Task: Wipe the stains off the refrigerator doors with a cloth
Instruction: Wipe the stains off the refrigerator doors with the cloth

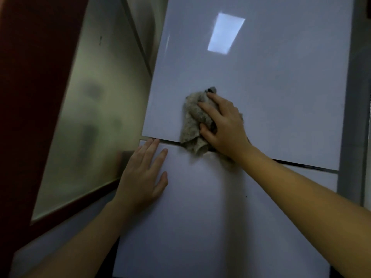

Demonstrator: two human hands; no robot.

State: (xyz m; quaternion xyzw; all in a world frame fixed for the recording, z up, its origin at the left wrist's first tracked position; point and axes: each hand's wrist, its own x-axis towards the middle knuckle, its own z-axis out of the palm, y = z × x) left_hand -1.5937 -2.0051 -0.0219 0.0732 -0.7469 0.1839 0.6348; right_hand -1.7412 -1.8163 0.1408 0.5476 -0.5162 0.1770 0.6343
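**Already at the seam: cloth pressed where the 2 doors met**

We saw the right hand [224, 125] spread over a crumpled grey cloth [192, 121], fingers splayed across the top of it and the thumb tucked against its lower side, pressing it flat to the upper refrigerator door [271, 87]. The cloth sat at the bottom edge of that door, and its lower fold hung over the dark gap [169, 141] onto the lower refrigerator door [200, 217].

Our left hand [143, 175] lay open and flat on the lower door, holding nothing, with its fingertips reaching the gap near the door's left corner. The 2 hands were near each other but apart, with a bare strip of door between them.

Above and to the right of the cloth, the upper door stretched wide and unobstructed, marked only by a bright rectangular reflection [225, 34]. A small dark speck [246, 196] showed on the lower door below the right forearm. To the left, the door edges ran close to a frosted glass panel [96, 117] in a dark red frame [30, 97], leaving little room on that side.

No containers were in view.
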